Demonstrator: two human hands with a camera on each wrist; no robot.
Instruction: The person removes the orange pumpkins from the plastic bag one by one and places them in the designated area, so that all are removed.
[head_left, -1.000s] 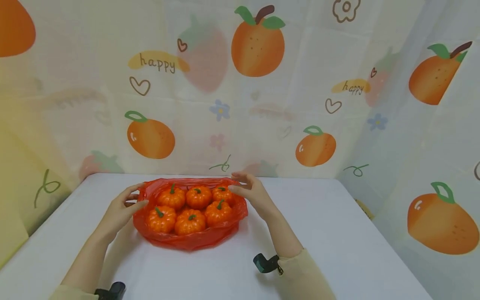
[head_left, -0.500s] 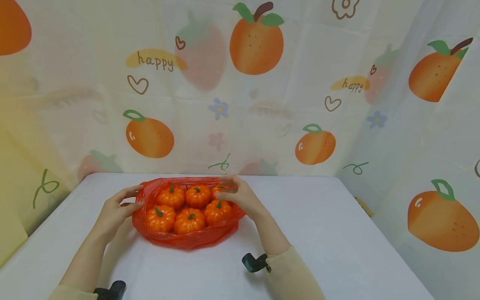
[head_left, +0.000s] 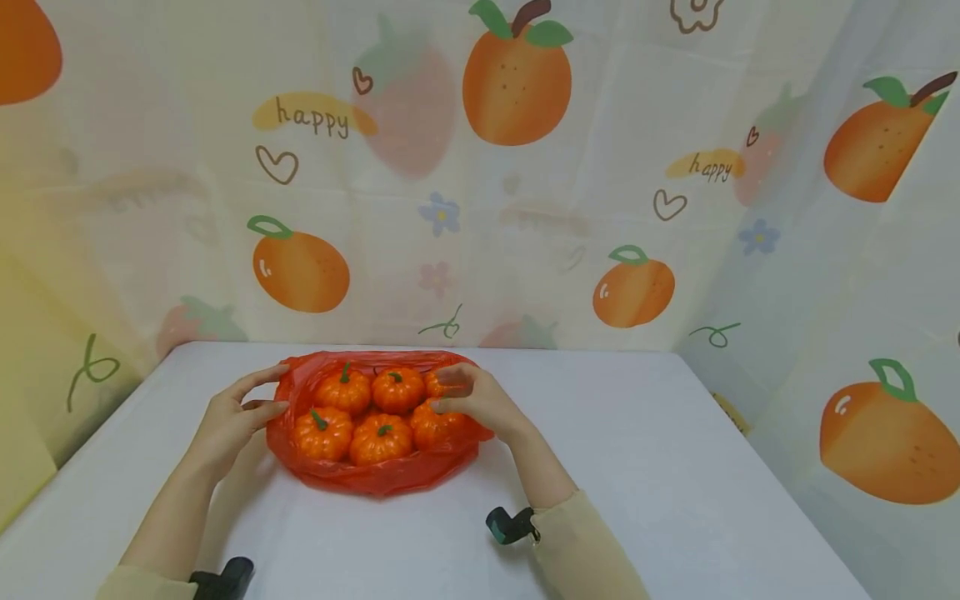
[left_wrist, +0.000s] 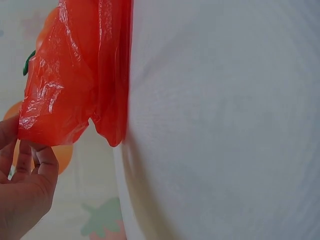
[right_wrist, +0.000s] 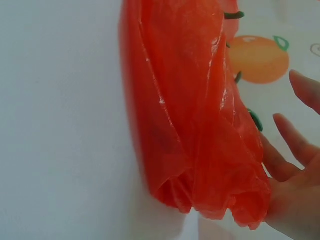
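A red plastic bag (head_left: 382,481) lies spread on the table, its mouth facing up. Inside sit several small orange pumpkins (head_left: 381,439) with green stems. At the bag's left rim, my left hand (head_left: 232,421) holds the edge; the left wrist view has the thumb at the top of the red film and curled fingers (left_wrist: 46,162) against its outer side. My right hand (head_left: 480,400) reaches over the right side, partly covering the rightmost pumpkins. Its fingers are spread and loosely bent, with nothing gripped, and the wrist lies near the crumpled bag end (right_wrist: 247,205).
A white table (head_left: 637,467) carries the bag near its back edge. Behind and to the right hangs a curtain (head_left: 525,208) printed with oranges and hearts. Black wrist cameras (head_left: 510,525) sit at both sleeves.
My right hand has moved left from the bag's right rim to over the rightmost pumpkins. The left hand stays at the left rim, and the pumpkins keep their places.
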